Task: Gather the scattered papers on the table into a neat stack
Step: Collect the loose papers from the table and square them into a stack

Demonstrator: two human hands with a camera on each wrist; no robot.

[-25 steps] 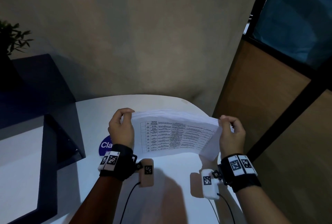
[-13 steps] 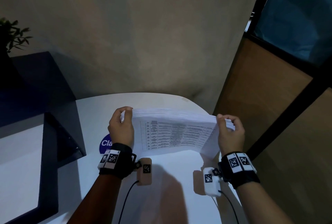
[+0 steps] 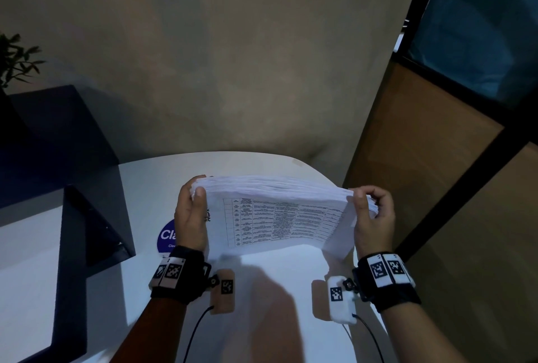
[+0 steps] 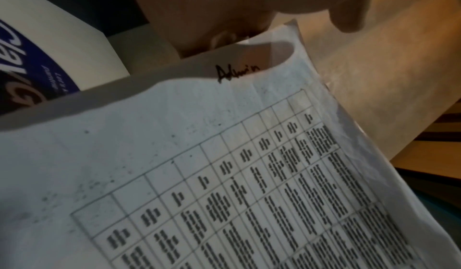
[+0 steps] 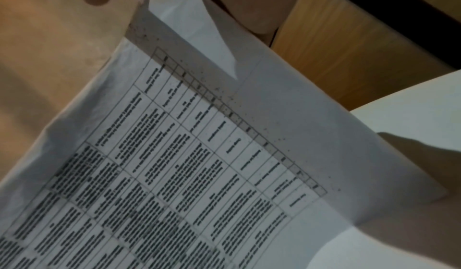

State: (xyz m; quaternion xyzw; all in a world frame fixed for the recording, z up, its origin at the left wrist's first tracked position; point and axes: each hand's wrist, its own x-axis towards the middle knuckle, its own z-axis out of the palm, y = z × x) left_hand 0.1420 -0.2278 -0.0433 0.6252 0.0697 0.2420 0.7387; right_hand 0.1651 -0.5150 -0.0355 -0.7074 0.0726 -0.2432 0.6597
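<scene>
Over the white surface point(image 3: 291, 268), the left hand point(image 3: 190, 217) at 9 o'clock and the right hand point(image 3: 374, 223) at 3 o'clock each pinch a side of the paper stack point(image 3: 276, 217). The stack is tilted, and its blurred lower edge seems to touch the surface. A blue sticker point(image 3: 166, 236) lies beyond the left hand.

We saw a thick stack of white paper sheets point(image 3: 262, 223), its near face printed with a thin black grid packed with dense black text. A black handwritten word point(image 4: 237, 72) marked one corner of the stack. Under the stack lay a white rounded table point(image 3: 139, 182). Left of the stack, a round deep-blue sticker point(image 3: 166, 236) carried white letters. Just nearer than the stack, black fabric wristbands point(image 3: 180, 292) bore black-and-white checked tags. Right of the stack stood brown wooden panels point(image 3: 422, 144) in black frames, and behind it a mottled beige wall point(image 3: 233, 71).
</scene>
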